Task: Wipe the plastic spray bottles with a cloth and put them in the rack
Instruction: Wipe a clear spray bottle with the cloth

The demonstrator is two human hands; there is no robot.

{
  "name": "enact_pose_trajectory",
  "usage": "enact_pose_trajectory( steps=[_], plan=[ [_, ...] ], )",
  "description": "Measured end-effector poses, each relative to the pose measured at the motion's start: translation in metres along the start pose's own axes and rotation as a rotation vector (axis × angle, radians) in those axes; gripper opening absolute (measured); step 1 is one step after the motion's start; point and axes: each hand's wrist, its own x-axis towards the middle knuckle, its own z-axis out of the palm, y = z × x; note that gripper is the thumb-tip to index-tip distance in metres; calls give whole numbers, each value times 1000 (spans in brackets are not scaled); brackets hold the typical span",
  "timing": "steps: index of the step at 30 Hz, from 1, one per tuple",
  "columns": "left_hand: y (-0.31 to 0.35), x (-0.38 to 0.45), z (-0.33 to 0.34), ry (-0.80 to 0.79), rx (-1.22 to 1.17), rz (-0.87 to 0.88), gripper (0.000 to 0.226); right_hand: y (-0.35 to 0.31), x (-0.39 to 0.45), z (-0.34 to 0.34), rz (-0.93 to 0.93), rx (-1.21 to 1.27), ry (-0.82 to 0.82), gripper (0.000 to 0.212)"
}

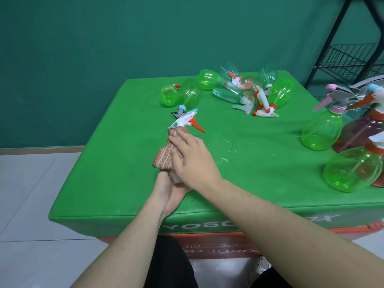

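Head view shows the spray bottle [182, 129] pointing to upper frame, base gripped by left hand [170, 194], right hand [193, 161] pressing cloth [164, 156] around it.

Green padded table [259, 167], spray bottles lying on their sides in a far-centre cluster [247, 92], two green bottles [180, 94] at far left, upright bottles [322, 132] grouped at right edge, water droplets [226, 148] near centre.
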Motion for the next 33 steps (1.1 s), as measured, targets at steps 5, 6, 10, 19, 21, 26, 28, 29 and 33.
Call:
enact_pose_trajectory(
  steps=[5, 6, 10, 19, 21, 26, 28, 29, 33],
  plan=[
    [-3, -4, 1, 28, -37, 27, 34, 9, -20, 4, -111, -37, 12, 51],
    [-4, -4, 0, 30, -36, 40, 31, 11, -25, 3, -141, -42, 17, 49],
    [-2, -6, -1, 79, 35, 37, 27, 22, -49, 4, -220, -90, -2, 45],
    [-2, -11, 10, 43, 178, -22, 75, 26, -80, 7, -269, -86, 7, 40],
    [-3, -9, 4, 72, 199, -1, 46, 20, -71, 5, -218, -82, 1, 41],
    [-5, -5, 1, 26, 103, 51, 38, 6, -29, -4, -117, -39, 16, 52],
    [-5, -4, 3, -5, 110, 59, 39, 4, -12, -10, -86, 7, 7, 54],
    [-4, -4, 5, 8, 133, 62, 40, 4, -4, -12, -59, 45, -5, 53],
    [-3, -1, 4, 28, 178, 48, 36, 7, 8, -13, 97, 254, -56, 47]
  ],
)
